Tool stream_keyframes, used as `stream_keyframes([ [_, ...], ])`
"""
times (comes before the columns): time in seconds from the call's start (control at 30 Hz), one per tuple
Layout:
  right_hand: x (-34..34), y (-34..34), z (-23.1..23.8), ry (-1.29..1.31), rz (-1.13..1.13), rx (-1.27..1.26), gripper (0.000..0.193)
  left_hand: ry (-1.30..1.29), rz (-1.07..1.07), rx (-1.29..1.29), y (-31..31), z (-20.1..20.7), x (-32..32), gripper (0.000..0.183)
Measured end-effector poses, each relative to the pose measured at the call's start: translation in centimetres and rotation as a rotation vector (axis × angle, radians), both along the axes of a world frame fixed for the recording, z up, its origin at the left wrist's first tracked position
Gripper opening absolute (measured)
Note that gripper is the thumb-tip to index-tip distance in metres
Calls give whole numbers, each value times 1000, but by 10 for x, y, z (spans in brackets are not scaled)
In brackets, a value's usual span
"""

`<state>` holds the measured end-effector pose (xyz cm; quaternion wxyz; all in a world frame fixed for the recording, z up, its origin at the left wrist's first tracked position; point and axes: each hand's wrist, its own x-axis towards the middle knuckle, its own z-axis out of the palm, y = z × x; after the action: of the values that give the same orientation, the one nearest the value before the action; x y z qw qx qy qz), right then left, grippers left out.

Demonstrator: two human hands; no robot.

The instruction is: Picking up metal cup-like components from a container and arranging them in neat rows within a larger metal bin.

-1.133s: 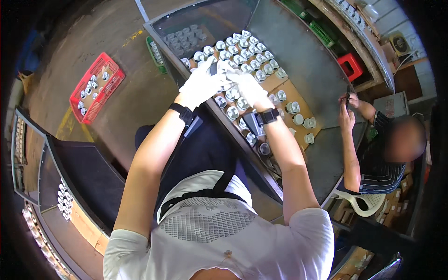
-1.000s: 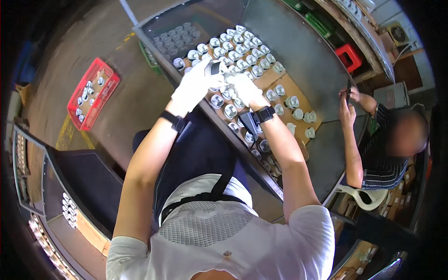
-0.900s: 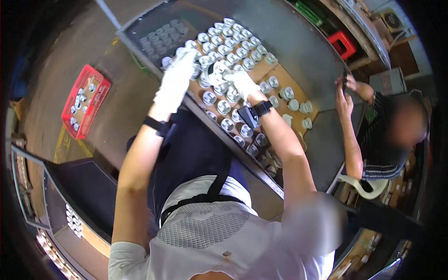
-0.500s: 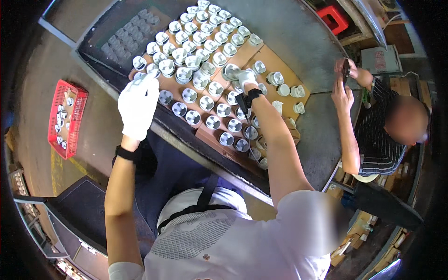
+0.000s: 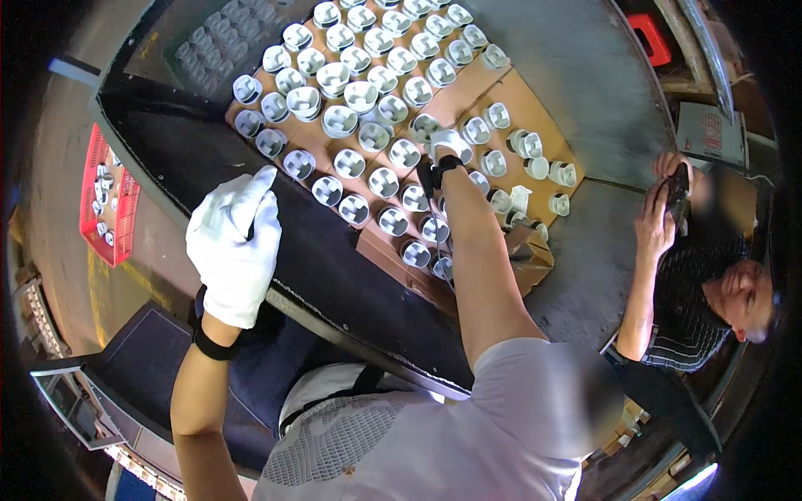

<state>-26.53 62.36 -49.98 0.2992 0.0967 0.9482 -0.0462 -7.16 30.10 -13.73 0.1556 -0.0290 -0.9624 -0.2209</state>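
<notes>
Rows of silvery, cup-shaped metal pistons point(image 5: 332, 79) stand on brown cardboard point(image 5: 458, 94) over the table. My right hand point(image 5: 449, 144), in a white glove, reaches into the rows with its fingers curled at the edge of one piston point(image 5: 424, 127), which it appears to grip; the fingertips are partly hidden. Nearer to me, my left hand point(image 5: 234, 246), also white-gloved, hovers above the table's dark front ledge point(image 5: 334, 267). Its fingers are bent and drawn together, and no piston shows in them.
A red crate point(image 5: 127, 213) holding several pistons rests on the floor at the left. A raised cardboard flap point(image 5: 528, 257) lies at the table's near right. At the right, another person point(image 5: 689, 301) holds a dark device point(image 5: 677, 184) in both hands.
My left hand has drawn back from the pistons at the left edge toward me. My right hand stays at about the same piston. The view has shifted, and the other person's head has turned.
</notes>
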Motion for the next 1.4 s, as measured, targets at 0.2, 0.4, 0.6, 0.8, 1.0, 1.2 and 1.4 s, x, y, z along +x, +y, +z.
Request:
stream_keyframes([
  [0.2, 2, 1, -55, 87, -231, 0, 31, -62, -15, 56, 1, 2, -5, 34],
  [0.4, 47, -3, -33, 239, 206, 126, 28, -84, 1, 25, 2, 3, -4, 33],
  [0.6, 155, 16, -6, 427, 343, -311, 25, -86, 10, 12, 1, 1, -3, 34],
  [0.8, 187, 10, 5, 174, 165, -513, 19, -51, -17, 1, 0, 1, -4, 36],
  [1.0, 97, 14, 17, 335, 498, -29, 16, -51, -7, 1, 1, 3, -4, 37],
  [1.2, 17, 13, 11, 49, 196, 50, 29, -90, 2, -2, 1, 4, -5, 37],
  [1.4, 3, 45, -94, -35, 265, 92, 31, -115, -39, 14, -1, 10, -9, 36],
])
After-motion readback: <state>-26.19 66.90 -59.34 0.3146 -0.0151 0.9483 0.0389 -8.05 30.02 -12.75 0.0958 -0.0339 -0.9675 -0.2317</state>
